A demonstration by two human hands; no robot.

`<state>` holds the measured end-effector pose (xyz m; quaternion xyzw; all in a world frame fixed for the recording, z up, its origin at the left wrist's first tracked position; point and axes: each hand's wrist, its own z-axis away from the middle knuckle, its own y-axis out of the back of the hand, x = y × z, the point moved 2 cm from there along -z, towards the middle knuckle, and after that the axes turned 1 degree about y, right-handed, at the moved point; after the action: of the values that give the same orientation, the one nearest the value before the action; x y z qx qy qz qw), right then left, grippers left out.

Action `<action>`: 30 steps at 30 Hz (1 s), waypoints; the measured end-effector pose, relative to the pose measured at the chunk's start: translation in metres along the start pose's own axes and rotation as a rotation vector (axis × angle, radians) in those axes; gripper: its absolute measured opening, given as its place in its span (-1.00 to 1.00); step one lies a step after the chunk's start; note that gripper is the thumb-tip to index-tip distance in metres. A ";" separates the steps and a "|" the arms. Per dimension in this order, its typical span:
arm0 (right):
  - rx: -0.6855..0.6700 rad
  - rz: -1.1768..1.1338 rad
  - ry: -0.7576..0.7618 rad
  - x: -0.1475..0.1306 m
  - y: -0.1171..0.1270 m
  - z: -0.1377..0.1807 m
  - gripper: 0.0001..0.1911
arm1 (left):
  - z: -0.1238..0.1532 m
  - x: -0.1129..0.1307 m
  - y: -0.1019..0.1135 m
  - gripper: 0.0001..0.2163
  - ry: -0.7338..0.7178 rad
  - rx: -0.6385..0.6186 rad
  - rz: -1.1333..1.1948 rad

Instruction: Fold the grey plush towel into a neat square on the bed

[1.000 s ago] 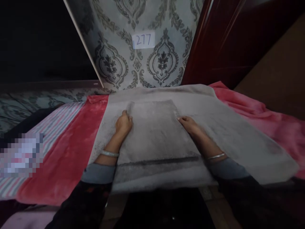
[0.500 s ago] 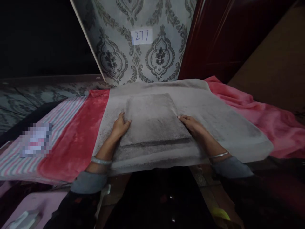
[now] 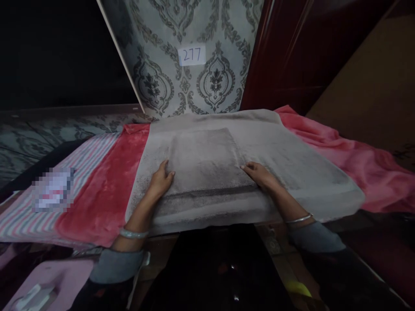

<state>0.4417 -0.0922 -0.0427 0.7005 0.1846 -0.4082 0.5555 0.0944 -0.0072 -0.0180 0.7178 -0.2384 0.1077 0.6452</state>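
A folded grey towel (image 3: 204,162) lies on top of a larger grey cloth (image 3: 292,164) spread over a red blanket (image 3: 103,185). My left hand (image 3: 161,181) rests flat against the folded towel's left edge, fingers stretched out. At the towel's right edge my right hand (image 3: 259,175) lies the same way, fingers extended. Both hands press at the sides and hold nothing. Each wrist wears a silver bangle.
A patterned grey wall panel (image 3: 194,82) with a paper label reading 277 stands behind. A dark red cabinet (image 3: 298,56) is at the right. A striped cloth (image 3: 81,168) lies left of the red blanket. A pink object (image 3: 48,285) sits at the lower left.
The folded towel now looks shorter, with its near edge farther from me. Both hands have drawn back along its sides towards the near corners. The camera view has shifted slightly.
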 end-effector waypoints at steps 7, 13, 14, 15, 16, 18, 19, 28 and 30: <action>0.015 0.292 0.001 -0.004 0.009 0.007 -0.79 | 0.011 0.003 0.013 -0.47 0.036 -0.089 -0.151; 0.202 0.359 0.389 -0.046 0.014 0.016 -0.50 | 0.019 0.052 0.025 -0.57 -0.191 0.179 -0.277; 0.194 0.364 0.485 -0.055 0.008 0.018 -0.47 | 0.024 0.067 0.017 -0.55 -0.288 0.193 -0.257; 0.158 0.386 0.557 -0.061 -0.001 0.021 -0.46 | 0.031 0.080 0.007 -0.53 -0.393 0.182 -0.243; 0.100 0.427 0.595 -0.064 -0.012 0.024 -0.44 | 0.038 0.092 -0.005 -0.50 -0.483 0.147 -0.251; -0.038 0.535 0.593 -0.061 -0.032 0.029 -0.43 | 0.052 0.103 -0.030 -0.44 -0.545 0.060 -0.302; -0.095 0.582 0.576 -0.057 -0.040 0.031 -0.43 | 0.058 0.104 -0.040 -0.43 -0.541 0.024 -0.328; -0.281 0.608 0.538 -0.051 -0.041 0.022 -0.41 | 0.070 0.089 -0.055 -0.42 -0.509 -0.003 -0.355; -0.319 0.588 0.585 -0.063 -0.043 0.010 -0.43 | 0.070 0.089 -0.056 -0.41 -0.512 0.015 -0.353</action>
<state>0.3701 -0.0759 -0.0211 0.7148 0.1876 0.0164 0.6735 0.1870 -0.0907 -0.0357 0.7565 -0.2643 -0.1886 0.5676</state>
